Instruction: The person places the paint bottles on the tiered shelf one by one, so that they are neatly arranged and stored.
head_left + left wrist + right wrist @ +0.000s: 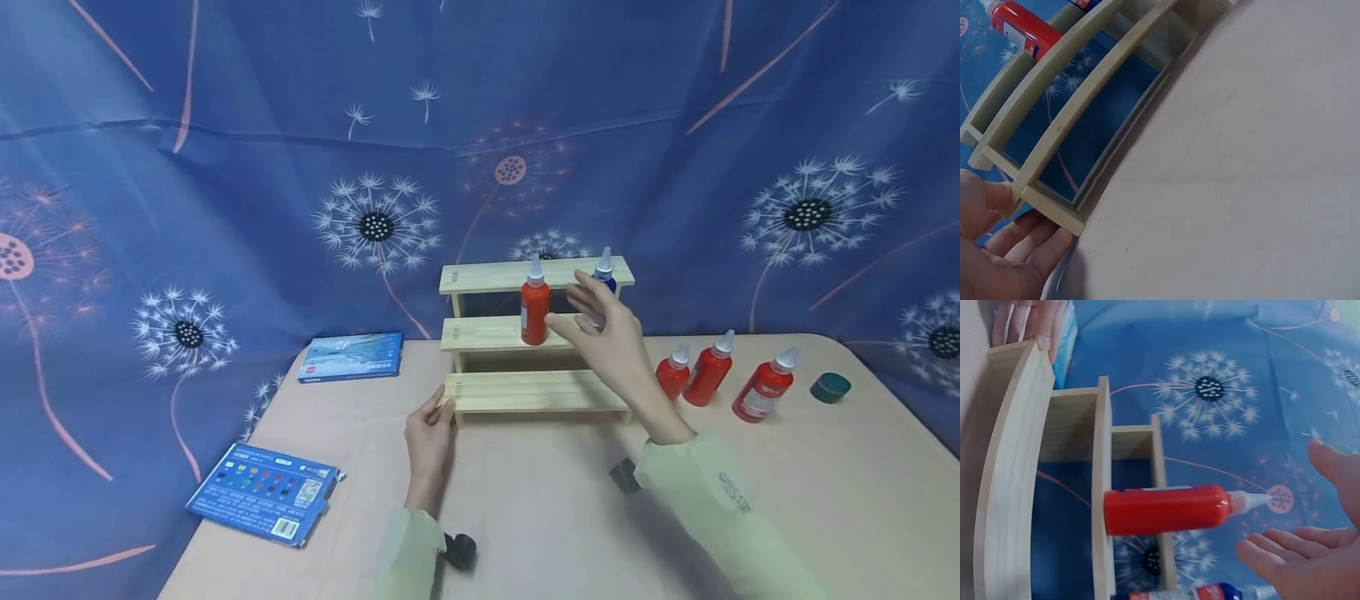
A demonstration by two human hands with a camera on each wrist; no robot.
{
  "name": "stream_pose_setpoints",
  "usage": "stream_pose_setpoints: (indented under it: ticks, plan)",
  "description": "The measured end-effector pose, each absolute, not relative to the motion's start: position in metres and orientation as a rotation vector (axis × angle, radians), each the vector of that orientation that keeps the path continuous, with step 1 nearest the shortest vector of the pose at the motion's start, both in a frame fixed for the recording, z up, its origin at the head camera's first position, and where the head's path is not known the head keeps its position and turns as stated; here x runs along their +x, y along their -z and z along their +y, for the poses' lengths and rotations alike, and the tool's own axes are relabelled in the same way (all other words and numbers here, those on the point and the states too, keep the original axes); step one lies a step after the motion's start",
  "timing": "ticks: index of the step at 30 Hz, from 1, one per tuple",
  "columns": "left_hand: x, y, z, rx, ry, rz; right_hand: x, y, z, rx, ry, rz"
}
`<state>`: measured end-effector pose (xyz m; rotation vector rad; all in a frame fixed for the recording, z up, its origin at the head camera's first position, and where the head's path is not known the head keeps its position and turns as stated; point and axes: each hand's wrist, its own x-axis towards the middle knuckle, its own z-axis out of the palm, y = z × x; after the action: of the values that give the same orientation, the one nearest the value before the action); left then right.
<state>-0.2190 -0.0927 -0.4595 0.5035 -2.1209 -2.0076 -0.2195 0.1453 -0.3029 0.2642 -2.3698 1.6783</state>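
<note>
A three-tier wooden shelf rack (536, 392) stands on the table in front of the cloth. My left hand (430, 442) grips its lower left corner, thumb on top and fingers at the end, as the left wrist view shows. On the middle tier a red bottle (535, 315) with a pointed white cap stands upright. My right hand (613, 337) is beside this bottle, fingers spread and apart from it in the right wrist view, palm bare. Farther right on the same tier is a blue bottle (1175, 594), mostly hidden behind that hand in the head view.
To the rack's right stand red bottles (707, 377), three in all, and a dark green round container (830, 387). Two flat blue boxes lie at the left, one at the back (351, 357) and one nearer (264, 493). A blue dandelion-print cloth (480, 100) hangs behind.
</note>
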Motion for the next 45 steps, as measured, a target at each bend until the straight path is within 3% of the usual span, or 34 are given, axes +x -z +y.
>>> stream_pose_setpoints:
  ticks: [8,20,45]
  plan:
    - [-0.22,0.461,-0.094,0.504,2.02,-2.126,-0.193,0.298,0.176,0.27,-1.599,-2.294]
    - [-0.218,0.461,-0.091,0.491,2.025,-2.134,-0.168,0.31,0.241,0.077,-1.446,-2.215]
    - [-0.217,0.461,-0.094,0.504,2.037,-2.153,-0.153,0.367,0.357,-0.472,-1.533,-2.081]
